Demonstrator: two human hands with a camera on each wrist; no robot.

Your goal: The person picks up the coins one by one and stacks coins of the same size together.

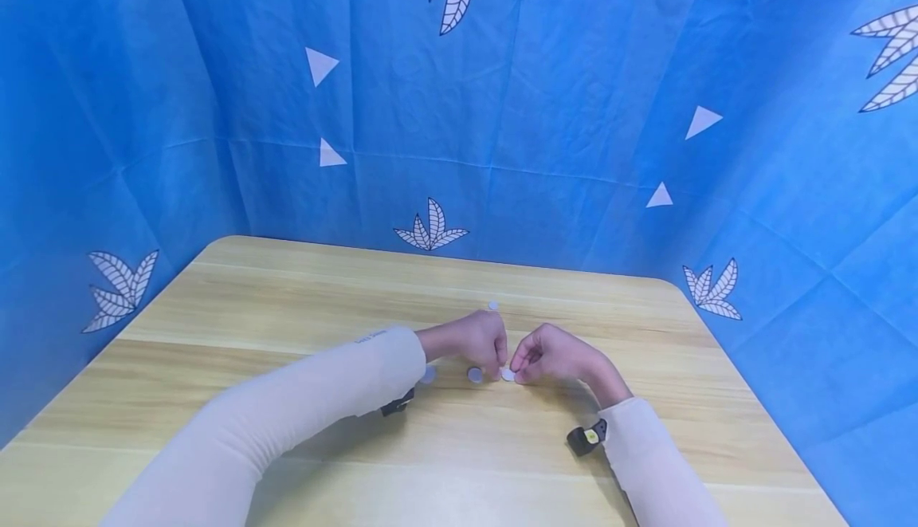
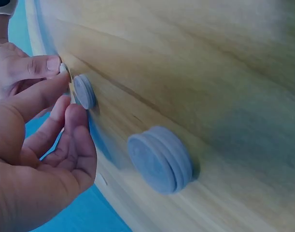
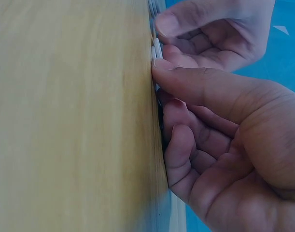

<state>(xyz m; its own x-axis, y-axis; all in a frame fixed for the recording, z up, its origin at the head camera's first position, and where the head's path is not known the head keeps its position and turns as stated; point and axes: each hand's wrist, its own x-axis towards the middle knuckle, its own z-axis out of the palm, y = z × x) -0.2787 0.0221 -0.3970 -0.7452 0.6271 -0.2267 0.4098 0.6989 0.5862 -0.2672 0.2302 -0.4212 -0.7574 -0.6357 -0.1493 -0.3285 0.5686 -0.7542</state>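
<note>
My left hand [image 1: 482, 342] and my right hand [image 1: 555, 354] meet low over the table, fingertips around a small stack of thin pale discs [image 1: 508, 375]. In the right wrist view, the stack's edge [image 3: 157, 48] shows between the two hands. My right thumb and forefinger pinch its near side; the other right fingers curl by the tabletop. From the other side, my left thumb and forefinger pinch at the discs, partly hiding them. Just left of my left fingertips lies a grey disc stack [image 1: 475, 375], and another stack [image 1: 428, 374] sits beneath the left wrist.
A single pale disc [image 1: 492, 305] lies farther back, beyond the left hand. The wooden table [image 1: 287, 296] has rounded far corners, and a blue patterned cloth [image 1: 430, 112] hangs around it. A black wrist camera [image 1: 586, 438] sits below each wrist.
</note>
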